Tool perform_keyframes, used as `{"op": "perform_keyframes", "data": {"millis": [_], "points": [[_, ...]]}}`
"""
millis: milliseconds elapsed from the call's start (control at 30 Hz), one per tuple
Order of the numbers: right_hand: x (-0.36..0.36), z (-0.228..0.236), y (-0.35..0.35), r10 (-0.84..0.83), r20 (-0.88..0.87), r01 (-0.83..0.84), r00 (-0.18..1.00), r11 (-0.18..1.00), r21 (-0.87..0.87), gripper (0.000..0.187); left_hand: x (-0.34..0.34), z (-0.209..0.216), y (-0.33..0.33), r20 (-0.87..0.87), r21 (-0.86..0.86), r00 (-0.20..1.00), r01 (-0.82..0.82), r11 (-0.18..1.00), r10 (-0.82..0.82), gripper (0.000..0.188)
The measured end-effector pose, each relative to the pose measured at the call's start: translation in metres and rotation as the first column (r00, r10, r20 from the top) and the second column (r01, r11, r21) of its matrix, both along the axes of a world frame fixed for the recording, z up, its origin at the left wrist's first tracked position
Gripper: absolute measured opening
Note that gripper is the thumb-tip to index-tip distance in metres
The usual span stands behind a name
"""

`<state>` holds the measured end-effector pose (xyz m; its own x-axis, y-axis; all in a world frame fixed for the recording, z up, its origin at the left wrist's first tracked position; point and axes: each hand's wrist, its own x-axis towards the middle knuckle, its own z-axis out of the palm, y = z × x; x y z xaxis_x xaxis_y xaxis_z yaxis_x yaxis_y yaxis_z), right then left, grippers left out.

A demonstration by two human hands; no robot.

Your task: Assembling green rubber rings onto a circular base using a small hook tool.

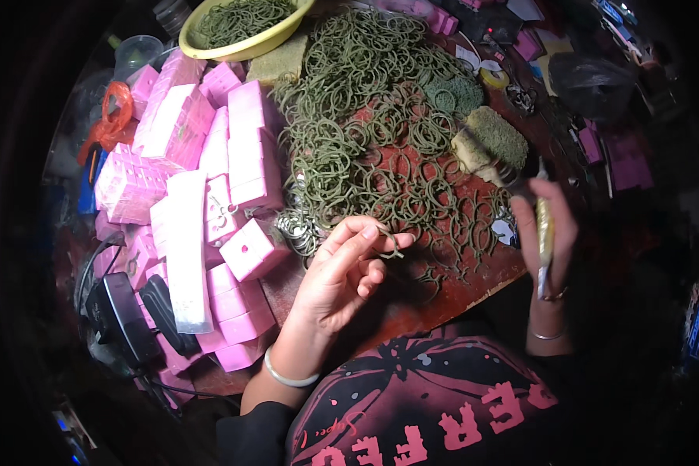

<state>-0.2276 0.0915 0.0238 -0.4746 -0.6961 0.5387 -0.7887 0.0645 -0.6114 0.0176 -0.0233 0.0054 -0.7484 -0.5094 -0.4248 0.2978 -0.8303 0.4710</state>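
Over the near edge of the table, my left hand (pixel 348 262) pinches a small dark green ring (pixel 394 247) between thumb and fingers. My right hand (pixel 550 225), slightly blurred, grips a slim tool with a yellow handle (pixel 546 233). That hand is to the right of a yellowish sponge block (pixel 489 140) with green residue on its top; the tool's working end is too blurred to make out. Beyond my left hand, a large heap of similar green rings (pixel 349 85) spreads across the red tabletop (pixel 396 311), thinning out toward me.
Stacked pink blocks (pixel 248 167) fill the left side, with a long white strip (pixel 188 256) across them. Silvery rings (pixel 299 225) lie beside the blocks. A yellow basin (pixel 245 48) of green rings stands at the back. A dark plastic bag (pixel 590 81) lies at the far right.
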Motion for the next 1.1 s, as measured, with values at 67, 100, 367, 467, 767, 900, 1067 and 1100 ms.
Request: {"op": "perform_keyframes", "data": {"millis": [67,100,367,467,767,900,1067,1100], "points": [[0.002,0.003,-0.001,0.056,-0.053,-0.056,0.997,0.998,-0.010,0.023,0.000,0.002,0.000,0.006,0.045,1.000,-0.009,0.999,0.009,0.009],[-0.005,0.004,-0.007,-0.027,-0.077,0.029,0.997,0.999,0.029,0.022,-0.001,0.003,0.000,0.018,0.082,1.000,-0.022,0.996,0.020,0.009],[-0.071,0.006,-0.032,-0.105,-0.349,0.171,0.931,0.972,0.162,0.017,0.004,-0.006,0.005,-0.180,0.083,0.983,-0.024,0.996,0.038,0.012],[-0.084,0.005,-0.042,-0.086,-0.361,0.167,0.929,0.966,0.199,0.017,0.003,-0.007,0.004,-0.236,0.084,0.971,0.045,0.996,-0.024,0.012],[-0.089,0.003,-0.047,-0.041,-0.410,0.142,0.911,0.966,0.218,0.016,0.002,-0.001,0.002,-0.195,0.062,0.978,0.091,0.994,-0.078,0.014],[-0.051,0.013,-0.037,-0.131,-0.247,0.163,0.960,0.980,0.114,0.015,0.002,-0.003,0.003,-0.088,-0.041,0.993,0.073,0.997,-0.076,0.016],[0.015,0.022,0.004,0.068,-0.180,-0.064,0.981,0.998,0.028,0.024,0.000,-0.005,0.004,-0.079,-0.048,0.996,0.041,0.998,-0.045,0.018],[0.021,0.024,0.009,0.112,-0.205,-0.100,0.972,0.993,0.067,0.026,0.000,-0.005,0.004,-0.079,-0.044,0.996,0.046,0.998,-0.049,0.018]]}}
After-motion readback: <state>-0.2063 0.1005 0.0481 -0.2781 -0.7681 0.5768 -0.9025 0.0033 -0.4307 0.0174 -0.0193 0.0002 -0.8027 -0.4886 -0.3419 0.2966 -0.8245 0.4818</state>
